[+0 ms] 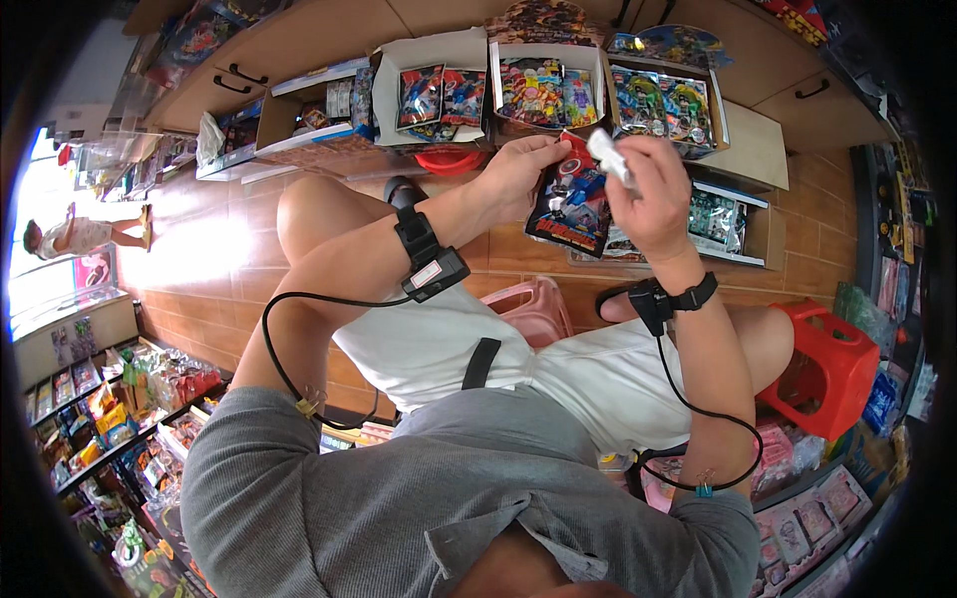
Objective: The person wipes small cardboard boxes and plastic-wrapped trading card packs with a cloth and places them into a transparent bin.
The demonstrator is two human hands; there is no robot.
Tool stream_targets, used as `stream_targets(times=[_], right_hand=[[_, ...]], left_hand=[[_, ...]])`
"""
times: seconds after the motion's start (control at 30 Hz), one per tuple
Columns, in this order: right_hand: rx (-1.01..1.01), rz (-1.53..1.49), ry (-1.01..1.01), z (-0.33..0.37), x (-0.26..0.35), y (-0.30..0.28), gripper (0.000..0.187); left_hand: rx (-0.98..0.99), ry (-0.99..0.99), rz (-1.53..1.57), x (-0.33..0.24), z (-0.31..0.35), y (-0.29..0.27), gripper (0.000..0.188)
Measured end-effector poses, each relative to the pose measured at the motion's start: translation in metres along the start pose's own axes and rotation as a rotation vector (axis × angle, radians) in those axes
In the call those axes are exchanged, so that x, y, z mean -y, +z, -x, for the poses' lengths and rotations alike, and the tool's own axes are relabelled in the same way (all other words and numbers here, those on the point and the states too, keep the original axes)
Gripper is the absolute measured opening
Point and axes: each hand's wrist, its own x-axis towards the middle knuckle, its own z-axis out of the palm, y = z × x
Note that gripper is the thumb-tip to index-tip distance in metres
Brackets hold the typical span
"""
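Observation:
My left hand (516,177) is closed, its thumb and fingers pinching the upper edge of a dark blue and red foil packet (570,211). The packet hangs upright over the floor, with printed figures on its front. In my right hand (653,199), the fingers are closed on a crumpled white wipe (605,155), held beside the packet's upper right side. Just beyond my hands stand open boxes of similar packets: a white box (431,52) with red and blue ones, and another box (547,55) with colourful ones.
A further packet-filled box (722,125) stands at the right, above a lower box (774,234). A red stool (832,379) is beside my right leg, and a pink stool (550,304) between my legs. Packed shelves (85,439) line the left; a person (85,235) stands far left.

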Motion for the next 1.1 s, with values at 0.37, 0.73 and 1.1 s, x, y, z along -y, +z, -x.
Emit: stream_targets(times=[0.37, 0.73, 1.1], right_hand=[[0.172, 0.026, 0.041, 0.014, 0.007, 0.025, 0.024], [0.169, -0.047, 0.164, 0.016, 0.011, 0.034, 0.023], [0.388, -0.069, -0.099, 0.016, 0.04, 0.039, 0.014]], left_hand=[[0.002, 0.13, -0.014, -0.001, -0.001, -0.002, 0.015], [-0.071, 0.064, -0.023, 0.0, 0.004, 0.002, 0.014], [-0.143, -0.028, 0.014, -0.008, -0.01, -0.012, 0.022]])
